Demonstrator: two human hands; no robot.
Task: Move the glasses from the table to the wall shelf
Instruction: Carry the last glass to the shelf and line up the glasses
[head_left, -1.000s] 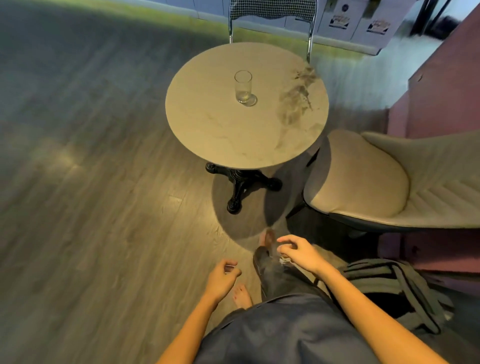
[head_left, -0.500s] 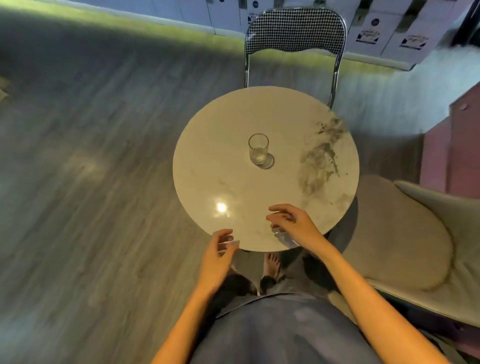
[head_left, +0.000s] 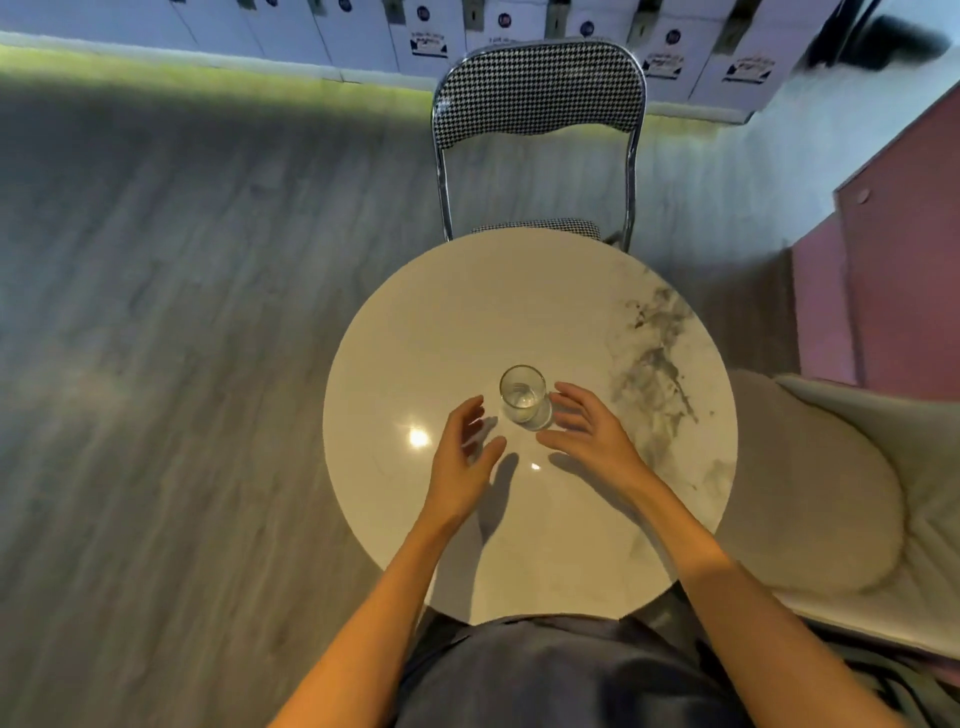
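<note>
The grey plank floor (head_left: 182, 364) takes up the largest part of the view. It lies open to the left of the table and beyond its far-left rim.

1 round table (head_left: 467, 312) with a pale marble top is recorded at centre. Its near edge is met by the person's body. Dark veining is noted along its right side. Bare tabletop is seen on all sides of the glass.

1 cushioned armchair (head_left: 831, 493) is set just beside the table's right edge, with little gap visible between them. A pink panel (head_left: 893, 286) stands behind the armchair, closing off the right side.

1 folding chair (head_left: 537, 88) with a checked backrest and a chrome frame is pushed up to the table's far edge, its seat partly hidden under the rim. A row of white lockers (head_left: 363, 31) is seen along the far wall, beyond the chair.

The left hand (head_left: 462, 457) is held over the tabletop just left of the glass. Its fingers are spread apart, lightly curved, and nothing is gripped.

The right hand (head_left: 592, 441) is held just right of the glass, fingers apart and relaxed. Whether its fingertips touch the glass cannot be told.

1 clear glass (head_left: 523, 397) stands upright on the table near its centre, between the 2 hands and well apart from every edge.
</note>
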